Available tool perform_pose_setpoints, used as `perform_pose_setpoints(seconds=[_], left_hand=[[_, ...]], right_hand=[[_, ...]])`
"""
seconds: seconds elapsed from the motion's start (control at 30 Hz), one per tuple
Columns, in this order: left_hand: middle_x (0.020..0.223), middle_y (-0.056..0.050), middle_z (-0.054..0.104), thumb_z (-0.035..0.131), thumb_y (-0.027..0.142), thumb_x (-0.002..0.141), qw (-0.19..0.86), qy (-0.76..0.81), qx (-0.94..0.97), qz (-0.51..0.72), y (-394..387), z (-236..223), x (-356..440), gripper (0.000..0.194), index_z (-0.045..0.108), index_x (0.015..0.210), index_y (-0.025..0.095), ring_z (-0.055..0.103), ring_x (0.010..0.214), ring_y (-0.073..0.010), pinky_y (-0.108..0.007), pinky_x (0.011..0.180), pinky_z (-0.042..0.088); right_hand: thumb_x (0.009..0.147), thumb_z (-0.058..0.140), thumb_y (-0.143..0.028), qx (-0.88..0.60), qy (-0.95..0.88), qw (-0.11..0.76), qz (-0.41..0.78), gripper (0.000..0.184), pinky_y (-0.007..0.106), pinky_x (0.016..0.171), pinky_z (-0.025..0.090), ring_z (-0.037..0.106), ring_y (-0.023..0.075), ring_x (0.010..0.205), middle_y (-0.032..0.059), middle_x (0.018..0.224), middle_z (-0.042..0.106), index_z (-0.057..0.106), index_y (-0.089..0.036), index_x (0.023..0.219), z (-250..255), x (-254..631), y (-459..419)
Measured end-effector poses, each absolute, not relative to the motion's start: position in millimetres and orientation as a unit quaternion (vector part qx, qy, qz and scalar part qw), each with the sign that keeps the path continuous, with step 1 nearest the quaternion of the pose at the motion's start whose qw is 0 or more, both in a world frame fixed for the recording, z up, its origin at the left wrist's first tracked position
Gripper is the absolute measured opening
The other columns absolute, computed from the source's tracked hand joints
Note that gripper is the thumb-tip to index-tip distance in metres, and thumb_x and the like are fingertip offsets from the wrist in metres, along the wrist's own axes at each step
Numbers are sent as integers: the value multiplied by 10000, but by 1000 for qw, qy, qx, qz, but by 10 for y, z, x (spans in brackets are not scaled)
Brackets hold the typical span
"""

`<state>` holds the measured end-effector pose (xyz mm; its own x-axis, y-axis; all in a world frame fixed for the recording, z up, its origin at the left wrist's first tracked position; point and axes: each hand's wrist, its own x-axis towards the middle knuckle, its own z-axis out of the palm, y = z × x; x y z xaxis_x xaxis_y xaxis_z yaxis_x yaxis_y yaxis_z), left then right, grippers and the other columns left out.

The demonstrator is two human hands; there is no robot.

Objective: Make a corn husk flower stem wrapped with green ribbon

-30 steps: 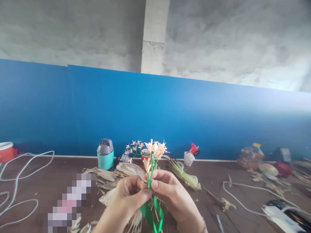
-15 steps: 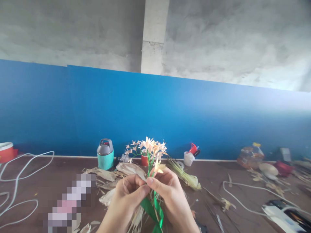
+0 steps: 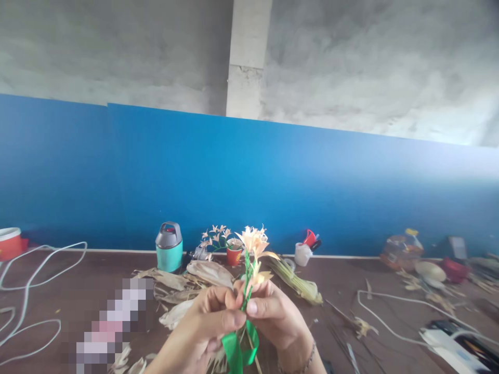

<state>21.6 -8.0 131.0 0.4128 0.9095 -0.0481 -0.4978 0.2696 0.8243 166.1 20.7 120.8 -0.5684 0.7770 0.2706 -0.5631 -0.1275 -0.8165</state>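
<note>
Before me, in the head view, an artificial flower stem with pale peach star-shaped blooms stands upright between my two hands. Its thin stalks are wrapped in green. My left hand pinches the stalks and a green ribbon from the left. From the right, my right hand closes thumb and fingers on the same stem just under the lowest bloom. The ribbon loops down below both hands, beside thin bare stalk ends. Fingers hide the exact spot where ribbon and stem meet.
Dried husks lie behind my left hand. At the back stand a teal flask, a red cup beside a small flower spray, and a white holder. A straw bundle and white cable lie to the right.
The flower stem has shifted slightly right and down with both hands, uncovering the red cup behind it. My right hand has turned, and the ribbon's loop hangs differently.
</note>
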Motion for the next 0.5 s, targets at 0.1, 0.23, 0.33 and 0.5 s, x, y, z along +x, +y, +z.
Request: perform_pose_setpoints(seconds=[0.1, 0.23, 0.33, 0.5], left_hand=[[443, 100, 384, 842, 245, 505, 754, 273, 372, 466, -83, 1311, 220, 269, 599, 579, 155, 131, 368, 8, -124, 333, 70], [437, 94, 388, 816, 222, 513, 765, 266, 369, 456, -98, 1350, 224, 235, 597, 555, 146, 130, 365, 12, -119, 331, 66], [405, 97, 363, 785, 206, 515, 779, 247, 365, 445, -111, 1383, 224, 185, 612, 546, 150, 142, 346, 11, -123, 325, 65], [360, 89, 375, 723, 194, 542, 790, 217, 386, 423, -102, 1360, 210, 111, 620, 525, 154, 147, 301, 11, -138, 313, 74]], right_hand=[[595, 791, -243, -102, -485, 450, 743, 144, 232, 564, 391, 511, 111, 570, 6, 619, 605, 721, -138, 665, 1234, 1644, 203], [563, 813, -253, -121, -486, 465, 730, 152, 232, 561, 363, 480, 105, 559, -10, 598, 579, 720, -155, 633, 1238, 1652, 192], [543, 828, -256, -136, -485, 477, 720, 167, 229, 545, 335, 441, 88, 522, -21, 590, 560, 718, -159, 624, 1217, 1669, 177], [536, 831, -280, -147, -496, 479, 709, 176, 244, 532, 344, 486, 113, 516, -3, 584, 595, 722, -170, 617, 1224, 1686, 137]])
